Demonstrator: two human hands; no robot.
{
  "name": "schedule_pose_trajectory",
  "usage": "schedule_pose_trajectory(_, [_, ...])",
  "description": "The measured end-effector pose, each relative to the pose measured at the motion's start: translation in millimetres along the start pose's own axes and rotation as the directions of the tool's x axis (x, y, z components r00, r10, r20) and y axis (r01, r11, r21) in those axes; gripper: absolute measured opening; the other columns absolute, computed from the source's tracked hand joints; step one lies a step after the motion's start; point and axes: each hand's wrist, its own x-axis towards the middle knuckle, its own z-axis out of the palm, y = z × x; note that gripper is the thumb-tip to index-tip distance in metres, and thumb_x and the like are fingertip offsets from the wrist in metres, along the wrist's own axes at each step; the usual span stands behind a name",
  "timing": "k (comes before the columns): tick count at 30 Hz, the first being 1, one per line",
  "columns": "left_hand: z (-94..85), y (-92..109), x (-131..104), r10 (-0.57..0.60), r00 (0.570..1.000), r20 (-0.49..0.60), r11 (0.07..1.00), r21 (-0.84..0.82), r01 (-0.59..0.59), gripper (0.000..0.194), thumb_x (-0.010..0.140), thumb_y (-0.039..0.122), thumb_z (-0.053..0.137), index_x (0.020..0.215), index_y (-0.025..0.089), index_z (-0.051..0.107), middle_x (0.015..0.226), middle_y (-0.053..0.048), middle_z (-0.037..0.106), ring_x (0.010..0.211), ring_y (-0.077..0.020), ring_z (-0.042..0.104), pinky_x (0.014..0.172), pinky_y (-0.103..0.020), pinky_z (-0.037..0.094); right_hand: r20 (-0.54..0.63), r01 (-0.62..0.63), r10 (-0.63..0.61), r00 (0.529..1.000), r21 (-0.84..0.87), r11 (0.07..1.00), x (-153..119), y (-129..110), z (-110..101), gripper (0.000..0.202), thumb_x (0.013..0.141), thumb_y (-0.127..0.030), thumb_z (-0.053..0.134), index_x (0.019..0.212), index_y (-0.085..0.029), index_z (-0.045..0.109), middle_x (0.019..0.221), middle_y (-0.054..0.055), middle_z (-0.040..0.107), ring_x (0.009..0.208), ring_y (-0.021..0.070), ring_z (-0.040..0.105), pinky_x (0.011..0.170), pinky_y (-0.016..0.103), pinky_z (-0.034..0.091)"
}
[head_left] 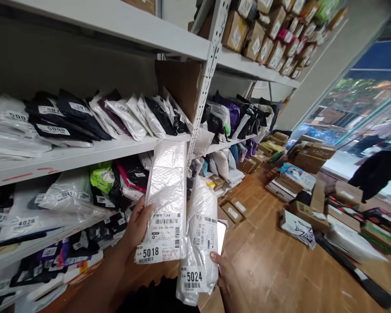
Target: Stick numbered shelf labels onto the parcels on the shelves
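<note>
My left hand (138,224) is closed on the left edge of a flat white parcel (166,182) labelled 5018, held upright before the shelves. My right hand (224,271) grips a second white parcel (202,204) labelled 5024, with its thumb on the right side. A phone (220,237) with a bright screen shows behind that parcel's right edge, also in my right hand. The two parcels overlap slightly near their lower ends.
White shelves (111,152) packed with bagged parcels stand on the left and run to the back. Boxed parcels (263,39) fill the upper right shelf. Cartons (313,156) and packages lie on the wooden floor (263,261) at right. Through the window, a person (378,134) is visible.
</note>
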Motion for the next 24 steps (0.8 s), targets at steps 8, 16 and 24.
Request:
schedule_pose_trajectory(8, [2.2,8.8,9.3,0.048,0.998,-0.039,0.999,0.019,-0.047,0.032,0.073,0.044,0.062,0.094,0.021,0.059,0.069,0.004,0.061,0.063,-0.013,0.052,0.056,-0.023,0.04,0.007,0.011,-0.012,1.0,0.004,1.0,1.1,-9.8,-2.8,0.085,0.037,-0.036,0.089,0.114,-0.013,0.061,0.087,0.015,0.074,0.083,0.0351,0.068,0.084,0.051,0.051])
schedule_pose_trajectory(16, [3.9,11.4,21.2,0.06,0.997,-0.047,0.998,0.038,-0.058,0.035,0.072,0.046,0.062,0.096,0.021,0.057,0.073,0.004,0.064,0.064,-0.0135,0.054,0.057,-0.022,0.042,0.028,0.029,-0.029,0.999,0.008,1.0,7.0,-16.9,-1.9,0.082,0.038,-0.036,0.089,0.113,-0.014,0.062,0.081,0.014,0.074,0.082,0.0346,0.068,0.084,0.052,0.051])
schedule_pose_trajectory(24, [3.9,12.3,29.4,0.055,0.998,-0.042,0.996,0.068,-0.052,0.031,0.071,0.045,0.062,0.09,0.021,0.058,0.067,0.005,0.06,0.064,-0.0136,0.054,0.059,-0.023,0.043,0.047,0.034,-0.034,0.998,0.016,0.999,3.9,-26.3,8.8,0.086,0.039,-0.038,0.088,0.116,-0.012,0.061,0.075,0.014,0.074,0.09,0.0369,0.067,0.085,0.051,0.051])
